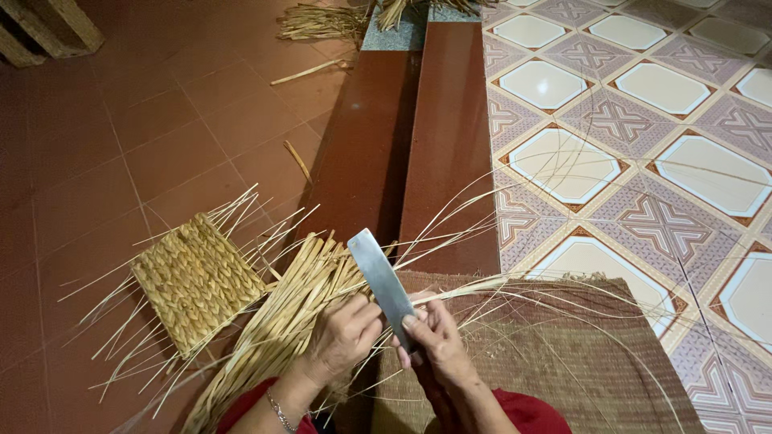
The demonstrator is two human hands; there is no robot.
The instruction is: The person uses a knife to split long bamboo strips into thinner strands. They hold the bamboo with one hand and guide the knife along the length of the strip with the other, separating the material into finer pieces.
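Red sleeves, thin chain bracelet on L wrist

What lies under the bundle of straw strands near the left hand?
Under the bundle of straw strands shows red floor tile, with a woven panel beside it. What lies beneath its middle is covered.

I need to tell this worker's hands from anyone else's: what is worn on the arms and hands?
Both hands are bare, no gloves. The left hand has a thin silver-coloured chain bracelet at the wrist. Red sleeves show at both arms near the bottom edge. The right hand shows no jewellery.
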